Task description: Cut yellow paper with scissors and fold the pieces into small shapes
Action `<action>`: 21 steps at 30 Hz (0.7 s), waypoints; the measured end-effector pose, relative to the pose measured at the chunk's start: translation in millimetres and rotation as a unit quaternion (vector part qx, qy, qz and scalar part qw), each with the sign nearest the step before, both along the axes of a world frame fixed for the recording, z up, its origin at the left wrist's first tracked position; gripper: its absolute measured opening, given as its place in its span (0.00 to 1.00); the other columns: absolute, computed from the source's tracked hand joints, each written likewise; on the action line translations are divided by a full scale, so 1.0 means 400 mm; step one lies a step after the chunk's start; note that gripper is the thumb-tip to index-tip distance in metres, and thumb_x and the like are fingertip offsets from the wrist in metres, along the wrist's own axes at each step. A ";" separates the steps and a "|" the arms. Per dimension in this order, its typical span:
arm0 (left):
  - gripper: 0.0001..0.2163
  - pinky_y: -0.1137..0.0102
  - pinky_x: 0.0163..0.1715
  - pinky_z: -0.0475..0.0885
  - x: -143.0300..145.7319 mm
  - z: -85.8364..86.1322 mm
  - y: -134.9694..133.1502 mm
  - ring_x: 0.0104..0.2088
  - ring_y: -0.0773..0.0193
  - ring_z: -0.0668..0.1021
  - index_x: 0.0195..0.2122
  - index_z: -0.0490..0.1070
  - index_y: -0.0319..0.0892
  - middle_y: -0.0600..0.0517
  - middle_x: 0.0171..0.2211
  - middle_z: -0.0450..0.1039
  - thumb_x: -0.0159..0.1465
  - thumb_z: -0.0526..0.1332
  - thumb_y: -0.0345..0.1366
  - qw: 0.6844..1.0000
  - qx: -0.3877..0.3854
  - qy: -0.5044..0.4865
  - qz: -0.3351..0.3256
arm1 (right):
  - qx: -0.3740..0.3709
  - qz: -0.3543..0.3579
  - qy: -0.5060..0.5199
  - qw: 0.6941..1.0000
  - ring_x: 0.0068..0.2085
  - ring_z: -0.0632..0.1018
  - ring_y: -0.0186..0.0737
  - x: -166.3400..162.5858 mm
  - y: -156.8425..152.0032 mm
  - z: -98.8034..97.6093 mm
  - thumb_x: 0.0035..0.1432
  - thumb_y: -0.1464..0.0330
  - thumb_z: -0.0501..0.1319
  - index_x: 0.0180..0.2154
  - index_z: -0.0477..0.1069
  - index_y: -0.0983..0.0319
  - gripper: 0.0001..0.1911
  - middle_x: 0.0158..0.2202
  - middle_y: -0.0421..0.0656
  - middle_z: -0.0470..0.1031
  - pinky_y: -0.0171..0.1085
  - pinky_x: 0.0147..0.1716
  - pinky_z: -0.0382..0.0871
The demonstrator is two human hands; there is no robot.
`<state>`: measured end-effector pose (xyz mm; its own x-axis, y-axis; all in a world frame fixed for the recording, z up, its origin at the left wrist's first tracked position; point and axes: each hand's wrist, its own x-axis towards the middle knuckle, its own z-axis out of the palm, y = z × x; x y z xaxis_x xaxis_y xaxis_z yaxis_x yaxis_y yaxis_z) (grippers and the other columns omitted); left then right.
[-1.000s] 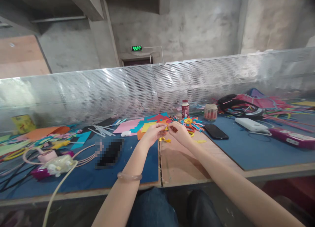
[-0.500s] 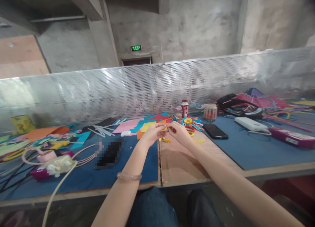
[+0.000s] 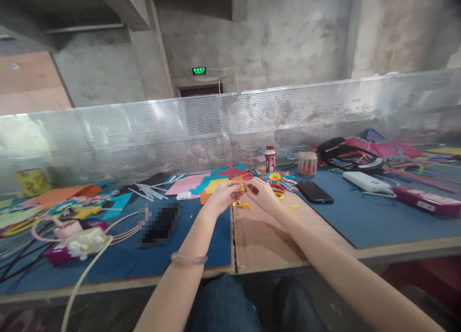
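My left hand (image 3: 224, 196) and my right hand (image 3: 262, 193) meet over the middle of the table, fingertips close together. Between them they pinch a small yellow paper piece (image 3: 243, 188), mostly covered by the fingers. Small yellow paper scraps (image 3: 245, 206) lie just below on the bare wood. Beyond my right hand sits a paper flower (image 3: 276, 177) with an orange-yellow centre and blue, orange and white strips. A red and yellow loop-shaped handle (image 3: 279, 195) shows beside that wrist. Coloured paper sheets (image 3: 190, 183) spread behind my left hand.
A phone (image 3: 315, 192), a jar (image 3: 307, 163) and a small bottle (image 3: 270, 160) stand or lie to the right. Further right are a white power bank (image 3: 367, 182) and a purple power strip (image 3: 428, 200). Cables (image 3: 122, 229) cross the left side. A perforated metal screen (image 3: 201, 130) runs behind.
Both hands stay in nearly the same place. The fingers shift slightly, and a little more of the yellow paper piece shows between them.
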<state>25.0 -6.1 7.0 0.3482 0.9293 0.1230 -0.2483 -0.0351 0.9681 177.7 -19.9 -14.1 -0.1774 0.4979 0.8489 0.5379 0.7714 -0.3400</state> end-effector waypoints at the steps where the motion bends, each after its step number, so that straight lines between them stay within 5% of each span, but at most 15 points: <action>1: 0.09 0.73 0.30 0.68 0.000 -0.001 0.002 0.27 0.68 0.76 0.33 0.70 0.36 0.49 0.29 0.73 0.50 0.64 0.28 1.000 0.004 0.002 0.000 | -0.011 0.003 0.016 1.000 0.26 0.66 0.32 -0.002 -0.001 0.000 0.52 0.71 0.54 0.29 0.69 0.62 0.06 0.25 0.41 0.67 0.32 0.27 0.60; 7: 0.10 0.73 0.30 0.68 0.001 -0.004 0.001 0.30 0.65 0.76 0.34 0.71 0.35 0.46 0.31 0.73 0.50 0.64 0.31 0.998 0.036 0.049 0.001 | -0.211 0.115 0.152 0.959 0.23 0.69 0.31 -0.004 -0.003 0.001 0.51 0.65 0.55 0.31 0.69 0.63 0.09 0.24 0.39 0.69 0.32 0.23 0.64; 15: 0.12 0.72 0.30 0.68 0.003 -0.007 -0.006 0.28 0.69 0.74 0.37 0.71 0.35 0.46 0.32 0.73 0.51 0.62 0.31 0.985 0.100 0.137 0.026 | -0.426 0.328 0.331 0.776 0.28 0.73 0.33 0.011 0.017 -0.015 0.49 0.65 0.60 0.28 0.71 0.65 0.08 0.28 0.44 0.73 0.35 0.32 0.68; 21: 0.12 0.75 0.25 0.65 -0.002 -0.012 0.005 0.26 0.70 0.72 0.37 0.73 0.37 0.47 0.30 0.73 0.51 0.62 0.35 0.967 0.149 0.201 0.046 | -0.488 0.401 0.320 0.706 0.31 0.73 0.33 0.022 0.027 -0.022 0.49 0.68 0.61 0.33 0.73 0.66 0.09 0.33 0.45 0.75 0.33 0.36 0.67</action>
